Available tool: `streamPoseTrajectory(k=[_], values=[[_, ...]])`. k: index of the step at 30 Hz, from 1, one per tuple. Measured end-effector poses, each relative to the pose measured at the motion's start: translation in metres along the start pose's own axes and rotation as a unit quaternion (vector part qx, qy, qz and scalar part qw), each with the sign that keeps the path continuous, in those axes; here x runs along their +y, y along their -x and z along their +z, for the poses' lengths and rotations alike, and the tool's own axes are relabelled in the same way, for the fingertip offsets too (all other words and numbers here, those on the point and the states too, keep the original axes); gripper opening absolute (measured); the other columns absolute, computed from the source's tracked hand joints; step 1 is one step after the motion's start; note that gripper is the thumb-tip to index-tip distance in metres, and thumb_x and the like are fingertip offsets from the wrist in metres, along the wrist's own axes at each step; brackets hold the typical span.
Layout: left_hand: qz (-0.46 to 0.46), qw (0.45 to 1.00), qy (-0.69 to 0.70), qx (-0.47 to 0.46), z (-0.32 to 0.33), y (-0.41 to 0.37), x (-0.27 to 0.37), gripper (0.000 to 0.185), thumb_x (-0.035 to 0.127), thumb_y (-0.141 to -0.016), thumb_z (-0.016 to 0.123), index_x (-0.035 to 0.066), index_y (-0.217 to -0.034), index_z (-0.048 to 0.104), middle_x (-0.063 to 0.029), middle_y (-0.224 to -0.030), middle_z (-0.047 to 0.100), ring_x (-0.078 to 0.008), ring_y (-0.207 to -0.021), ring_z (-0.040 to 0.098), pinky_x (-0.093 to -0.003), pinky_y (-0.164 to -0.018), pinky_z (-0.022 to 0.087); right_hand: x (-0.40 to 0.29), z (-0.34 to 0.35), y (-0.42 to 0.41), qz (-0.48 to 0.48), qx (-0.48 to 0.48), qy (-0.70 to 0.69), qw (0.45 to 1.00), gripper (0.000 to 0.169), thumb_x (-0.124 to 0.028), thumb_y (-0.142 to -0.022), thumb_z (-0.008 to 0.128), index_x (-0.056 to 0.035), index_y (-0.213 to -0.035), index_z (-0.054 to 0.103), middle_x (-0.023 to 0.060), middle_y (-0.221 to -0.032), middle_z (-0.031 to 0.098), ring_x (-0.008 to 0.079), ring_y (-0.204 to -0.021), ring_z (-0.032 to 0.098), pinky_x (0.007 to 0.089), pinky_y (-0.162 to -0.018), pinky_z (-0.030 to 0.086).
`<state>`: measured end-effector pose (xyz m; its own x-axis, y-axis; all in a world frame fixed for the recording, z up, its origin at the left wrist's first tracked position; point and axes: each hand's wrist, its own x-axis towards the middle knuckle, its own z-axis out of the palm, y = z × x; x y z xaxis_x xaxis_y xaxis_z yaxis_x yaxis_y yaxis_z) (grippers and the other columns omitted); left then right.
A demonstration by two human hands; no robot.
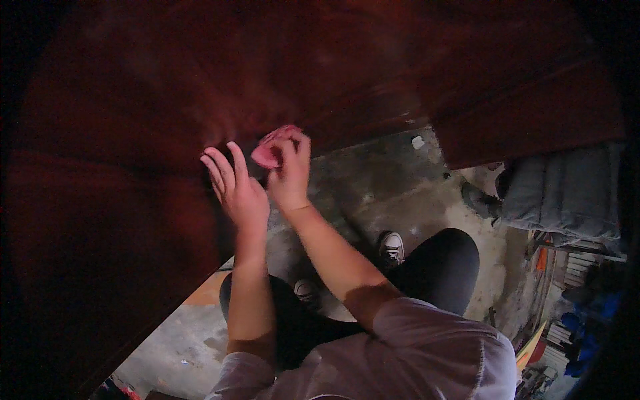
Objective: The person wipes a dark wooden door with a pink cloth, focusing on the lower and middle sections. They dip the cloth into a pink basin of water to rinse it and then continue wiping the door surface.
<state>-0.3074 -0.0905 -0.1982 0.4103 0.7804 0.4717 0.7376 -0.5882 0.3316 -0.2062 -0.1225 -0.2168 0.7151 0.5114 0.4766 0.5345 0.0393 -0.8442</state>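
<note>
My right hand (pixel 292 172) grips a crumpled pink cloth (pixel 272 147) and holds it at the dark reddish-brown, glossy surface (pixel 320 85) in front of me. Close beside it on the left, my left hand (pixel 237 187) has its fingers spread, with nothing in it. Its fingertips are at or very near the same surface; whether they touch cannot be told. The surface faintly reflects the hands and spreads across the upper part and left side of the view. Its exact kind is hard to tell in the dim light.
Below lies a stained concrete floor (pixel 360 185), with my shoe (pixel 391 247) and bent knees over it. A small white scrap (pixel 418 142) is on the floor. At the right are a grey padded item (pixel 560 192), slatted pieces (pixel 582 267) and blue material (pixel 595 325).
</note>
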Motion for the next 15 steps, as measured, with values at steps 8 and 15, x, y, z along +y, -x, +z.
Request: streamPoseTrajectory(k=[8, 15], values=[[-0.012, 0.999, 0.029, -0.007, -0.003, 0.001, 0.002, 0.082, -0.008, -0.091, 0.05, 0.014, -0.168, 0.033, -0.0243, -0.177, 0.012, -0.0483, -0.162, 0.014, -0.0545, -0.128, 0.023, -0.017, -0.007, -0.029, 0.071, 0.16, -0.021, 0.984, 0.053, 0.015, -0.072, 0.059, -0.0064, -0.12, 0.061, 0.0235, -0.135, 0.049, 0.0455, -0.13, 0.049, 0.0491, -0.115, 0.039], [-0.008, 1.0, -0.008, 0.0, -0.003, 0.004, 0.002, 0.086, -0.009, -0.089, 0.052, 0.016, -0.169, 0.032, -0.0231, -0.177, 0.014, -0.0471, -0.162, 0.016, -0.0541, -0.128, 0.024, -0.016, -0.02, -0.022, 0.013, 0.006, -0.016, 1.0, 0.051, 0.015, -0.069, 0.062, -0.0057, -0.115, 0.062, 0.0229, -0.13, 0.051, 0.0453, -0.128, 0.05, 0.0492, -0.112, 0.042]])
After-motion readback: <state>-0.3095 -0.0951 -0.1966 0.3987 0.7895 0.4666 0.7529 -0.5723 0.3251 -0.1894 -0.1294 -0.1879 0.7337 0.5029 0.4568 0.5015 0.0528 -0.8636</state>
